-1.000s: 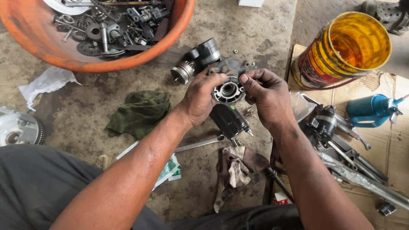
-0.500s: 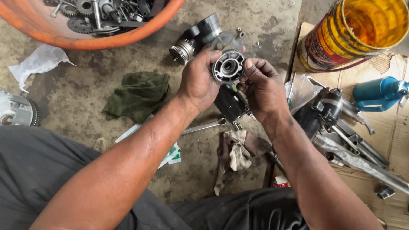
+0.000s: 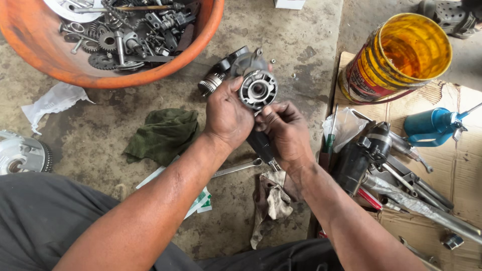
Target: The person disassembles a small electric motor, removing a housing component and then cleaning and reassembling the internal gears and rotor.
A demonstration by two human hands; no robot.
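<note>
Gripping a round metal housing (image 3: 257,89) above the concrete floor (image 3: 301,45), left hand (image 3: 228,115) wraps its left side, thumb up near the rim. Right hand (image 3: 286,131) sits just below, fingertips pinched at the housing's lower edge; what they pinch is hidden. Dark part (image 3: 262,145) under both hands is mostly covered. Orange basin (image 3: 45,60) is cut off top-left. Yellow can (image 3: 396,55), red-and-black label, stands on cardboard (image 3: 462,150) right.
</note>
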